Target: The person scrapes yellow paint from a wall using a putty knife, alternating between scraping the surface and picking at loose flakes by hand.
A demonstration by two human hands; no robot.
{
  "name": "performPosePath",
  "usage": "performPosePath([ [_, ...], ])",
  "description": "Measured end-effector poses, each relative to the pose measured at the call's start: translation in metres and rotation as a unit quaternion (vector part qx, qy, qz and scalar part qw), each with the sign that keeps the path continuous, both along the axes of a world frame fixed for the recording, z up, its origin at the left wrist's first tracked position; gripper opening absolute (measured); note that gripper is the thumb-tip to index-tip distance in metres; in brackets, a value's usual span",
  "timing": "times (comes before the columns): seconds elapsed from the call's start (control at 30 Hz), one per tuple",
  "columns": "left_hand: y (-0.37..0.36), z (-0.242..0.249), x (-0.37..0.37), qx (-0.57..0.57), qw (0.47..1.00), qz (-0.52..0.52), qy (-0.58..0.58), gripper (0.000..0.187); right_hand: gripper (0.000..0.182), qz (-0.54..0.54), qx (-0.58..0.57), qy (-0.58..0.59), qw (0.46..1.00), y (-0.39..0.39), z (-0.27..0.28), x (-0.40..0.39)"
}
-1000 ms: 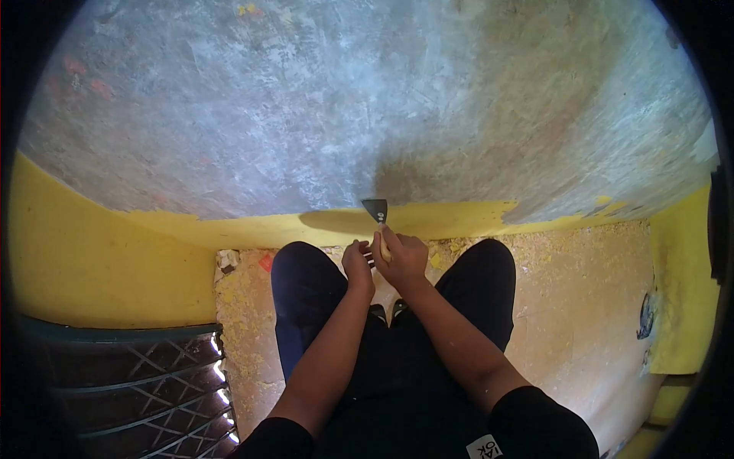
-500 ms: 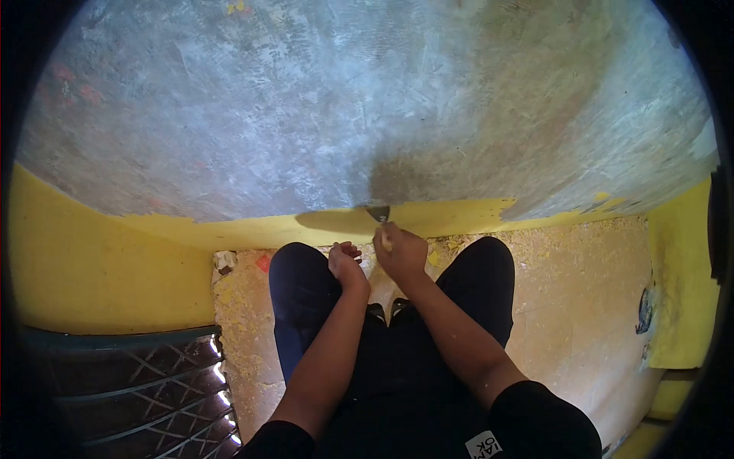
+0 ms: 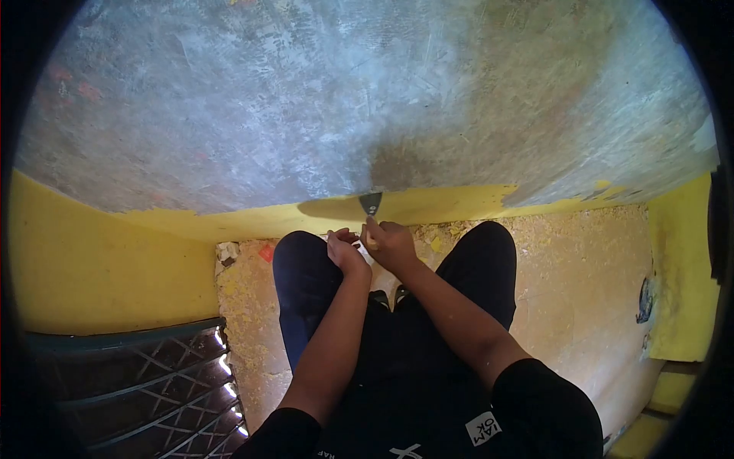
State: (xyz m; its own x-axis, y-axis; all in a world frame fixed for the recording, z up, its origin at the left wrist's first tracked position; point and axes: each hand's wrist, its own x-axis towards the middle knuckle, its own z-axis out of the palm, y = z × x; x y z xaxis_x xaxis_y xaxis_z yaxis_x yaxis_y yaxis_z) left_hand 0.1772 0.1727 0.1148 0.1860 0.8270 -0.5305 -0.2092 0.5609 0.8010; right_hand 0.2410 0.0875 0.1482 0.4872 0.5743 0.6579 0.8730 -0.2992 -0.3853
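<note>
A scraper with a dark triangular blade points up at the wall, its edge at the line between the grey scraped surface and the yellow paint. My right hand is wrapped round its handle, just above the floor. My left hand is beside it, near my left knee, with its fingers loosely curled and apart and nothing seen in them. Shadows of the hand and tool fall on the wall around the blade.
Paint flakes lie on the tan floor. A white lump and a red scrap are by the left wall. A dark metal lattice stands at lower left. A dark object lies by the right wall.
My right hand and the scraper have moved slightly left and up, nearer to my left hand, and more of the blade shows. The view has shifted a little.
</note>
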Motion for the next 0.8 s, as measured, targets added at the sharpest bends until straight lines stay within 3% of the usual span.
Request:
performPosePath([
  [0.1, 0.001, 0.007, -0.002, -0.014, 1.0, -0.002, 0.008, 0.043, 0.027, 0.025, 0.011, 0.03, 0.999, -0.001, 0.04, -0.016],
  [0.2, 0.001, 0.001, -0.006, -0.017, 0.999, -0.028, 0.009, 0.043, 0.026, 0.003, 0.001, 0.063, 0.998, 0.004, -0.001, 0.005],
  [0.4, -0.001, 0.008, -0.006, -0.019, 0.999, -0.025, 0.022, 0.045, 0.019, 0.009, 0.0, 0.112, 0.994, 0.0, 0.019, -0.008],
  [0.5, -0.003, -0.002, -0.005, -0.014, 0.999, -0.027, 0.023, 0.046, 0.02, -0.093, -0.115, 0.196, 0.969, -0.014, -0.054, 0.031],
  [0.57, -0.003, -0.011, -0.004, -0.019, 0.999, -0.031, 0.02, 0.046, 0.025, -0.103, -0.145, 0.246, 0.953, -0.046, -0.111, 0.051],
  [0.7, -0.009, -0.006, -0.008, -0.025, 0.998, -0.051, 0.014, 0.046, 0.031, -0.122, -0.224, 0.294, 0.921, -0.038, -0.059, 0.022],
  [0.8, -0.009, -0.01, -0.003, -0.033, 0.998, -0.056, -0.001, 0.036, 0.03, -0.14, -0.151, 0.375, 0.904, -0.03, -0.038, 0.016],
])
